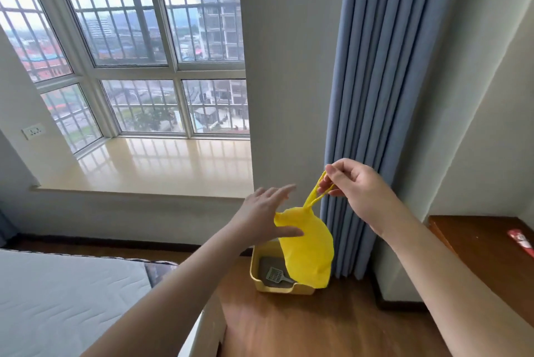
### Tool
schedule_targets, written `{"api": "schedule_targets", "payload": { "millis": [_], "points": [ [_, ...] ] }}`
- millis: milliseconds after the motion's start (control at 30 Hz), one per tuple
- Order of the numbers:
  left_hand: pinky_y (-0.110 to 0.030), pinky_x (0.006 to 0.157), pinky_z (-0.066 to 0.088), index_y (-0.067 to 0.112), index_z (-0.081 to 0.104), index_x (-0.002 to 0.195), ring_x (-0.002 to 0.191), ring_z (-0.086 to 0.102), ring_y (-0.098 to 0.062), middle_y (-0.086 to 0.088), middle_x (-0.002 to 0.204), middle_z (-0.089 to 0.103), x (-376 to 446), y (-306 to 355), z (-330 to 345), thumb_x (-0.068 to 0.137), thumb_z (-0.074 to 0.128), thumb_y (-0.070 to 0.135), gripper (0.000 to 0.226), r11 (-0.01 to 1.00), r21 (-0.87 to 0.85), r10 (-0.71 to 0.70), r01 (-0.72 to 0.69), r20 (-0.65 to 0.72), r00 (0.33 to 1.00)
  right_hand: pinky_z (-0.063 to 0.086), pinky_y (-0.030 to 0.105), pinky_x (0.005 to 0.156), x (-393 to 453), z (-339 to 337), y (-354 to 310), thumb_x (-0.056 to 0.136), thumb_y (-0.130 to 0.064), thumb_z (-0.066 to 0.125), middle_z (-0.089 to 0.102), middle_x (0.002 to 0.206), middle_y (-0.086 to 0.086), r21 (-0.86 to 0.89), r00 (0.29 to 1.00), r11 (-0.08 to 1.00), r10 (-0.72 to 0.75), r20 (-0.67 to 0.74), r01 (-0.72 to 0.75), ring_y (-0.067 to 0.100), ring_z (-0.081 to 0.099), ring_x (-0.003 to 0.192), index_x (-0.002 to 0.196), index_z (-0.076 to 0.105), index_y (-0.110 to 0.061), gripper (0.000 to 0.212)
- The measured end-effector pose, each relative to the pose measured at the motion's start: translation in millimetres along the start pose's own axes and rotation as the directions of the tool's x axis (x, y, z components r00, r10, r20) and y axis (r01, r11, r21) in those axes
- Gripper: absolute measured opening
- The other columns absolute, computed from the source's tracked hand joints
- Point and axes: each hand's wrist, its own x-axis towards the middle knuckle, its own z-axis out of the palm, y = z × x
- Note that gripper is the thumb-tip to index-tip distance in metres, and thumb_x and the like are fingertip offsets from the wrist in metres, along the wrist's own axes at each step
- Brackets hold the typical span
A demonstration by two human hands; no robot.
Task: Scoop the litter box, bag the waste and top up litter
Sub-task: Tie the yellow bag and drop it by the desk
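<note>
A yellow bag [307, 252] hangs in mid-air over the floor [303, 325], its handle loops pinched in the grip of the right hand [351, 183] at about 2 o'clock from the bag. The left hand [267, 212], at 9 o'clock, is released, fingers spread and straight, the thumb touching the bag's left edge.

Below the bag, at 6 o'clock, a yellow litter box [261, 272] sits on the floor, its right part hidden by the bag. A pale scoop [276, 275] lies on the grey litter [264, 265] inside. The box's far edge is close to the wall under the sill [150, 168]; a blue curtain [384, 96] hangs to the floor just right of it, at 3 o'clock.

A mattress [66, 299] fills the frame at 8 o'clock, its corner near the box's left side. A brown cabinet [479, 244] stands at 4 o'clock with a red packet [521, 241] on top. Open floor runs between mattress and cabinet toward the viewer.
</note>
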Motion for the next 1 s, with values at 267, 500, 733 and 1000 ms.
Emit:
{"api": "schedule_targets", "payload": {
  "millis": [267, 500, 733, 1000],
  "points": [
    [-0.033, 0.099, 0.023, 0.024, 0.05, 0.13, 0.132, 0.037, -0.018, 0.006, 0.139, 0.047, -92, 9, 26, 0.098, 0.047, 0.044, 0.038, 0.948, 0.276, 0.192, -0.159, -0.095, 0.977, 0.049, 0.018, 0.075, -100, 13, -18, 0.098, -0.031, 0.05, 0.072, 0.079, -0.005, -0.084, 0.996, 0.996, 0.026, -0.089, -0.034, 0.004, 0.066, 0.08, 0.085, 0.064, -0.018, 0.023],
    [-0.039, 0.093, 0.026, 0.024, 0.063, 0.101, 0.1, 0.061, -0.02, 0.005, 0.105, 0.064, -134, 47, 27, 0.081, 0.071, 0.028, 0.022, 0.857, 0.463, 0.391, -0.227, -0.297, 0.871, 0.041, 0.019, 0.089, -172, 17, -46, 0.097, -0.038, 0.045, 0.062, 0.115, -0.001, -0.645, 0.897, 0.758, -0.344, -0.277, 0.092, 0.012, 0.056, 0.107, 0.119, 0.058, -0.016, 0.033],
    [-0.051, 0.105, 0.038, 0.02, 0.057, 0.122, 0.122, 0.054, -0.024, -0.001, 0.127, 0.06, -167, 119, 18, 0.089, 0.058, 0.03, 0.035, 0.833, 0.461, 0.468, -0.307, -0.289, 0.836, 0.035, 0.047, 0.108, -243, 35, -46, 0.081, -0.035, 0.067, 0.062, 0.127, 0.006, -0.952, 0.988, 0.306, -0.156, -0.021, 0.028, 0.025, 0.054, 0.122, 0.134, 0.053, -0.011, 0.06],
    [-0.053, 0.1, 0.046, 0.02, 0.049, 0.136, 0.134, 0.046, -0.03, -0.004, 0.143, 0.05, -228, 227, 41, 0.085, 0.069, 0.027, 0.055, 0.791, 0.457, 0.539, -0.407, -0.203, 0.818, 0.039, 0.047, 0.107, -347, -22, -22, 0.091, -0.019, 0.051, 0.061, 0.13, 0.011, -0.948, 0.971, 0.296, -0.161, -0.174, -0.121, 0.028, 0.056, 0.122, 0.137, 0.051, -0.007, 0.048]
  ]
}}
